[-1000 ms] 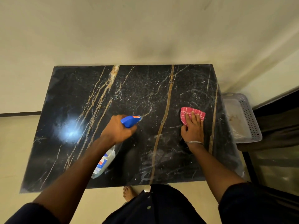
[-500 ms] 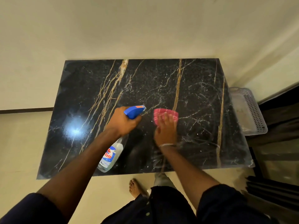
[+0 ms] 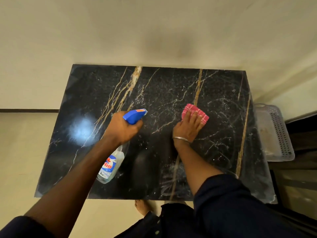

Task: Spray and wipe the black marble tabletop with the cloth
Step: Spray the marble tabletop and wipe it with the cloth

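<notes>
The black marble tabletop (image 3: 96,86) is seen from above, glossy, crossed by gold and white veins and flecked with fine droplets; a bright lamp glare (image 3: 82,130) is reflected on its left part. A pink checked cloth (image 3: 193,109), folded small, is laid right of centre on the tabletop and is pressed flat under the right hand (image 3: 187,129), whose fingers are straight and slightly spread. A thin metal bangle (image 3: 181,138) is worn at that wrist.

The spray bottle (image 3: 111,166) is held over the middle of the tabletop by the left hand (image 3: 122,129), fingers curled round its neck, with the blue trigger head (image 3: 134,115) pointed to the right.

A pale perforated plastic basket (image 3: 277,133) is placed just beside the right edge. A bare foot (image 3: 140,206) is visible below the near edge.

The bottle's blue-and-white label carries red lettering, of which only part can be seen and none read with certainty.
</notes>
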